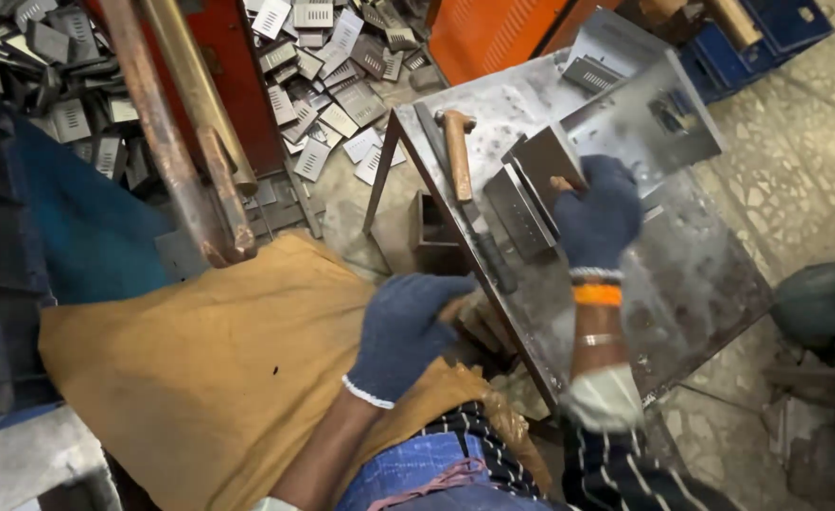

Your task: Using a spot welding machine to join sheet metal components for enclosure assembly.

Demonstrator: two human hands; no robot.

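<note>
My right hand, in a blue knit glove, is closed around a wooden handle over the grey metal work table. Just left of it stand a few bent sheet-metal pieces. A hammer with a wooden handle lies on the table's left side. My left hand, also gloved in blue, rests at the near left edge of the table over a wooden block, above a mustard cloth; whether it grips anything I cannot tell.
A heap of slotted sheet-metal plates covers the floor at the back. Rusty pipes lean at the left before a red cabinet. A larger louvred panel lies at the table's far end. Blue crates stand far right.
</note>
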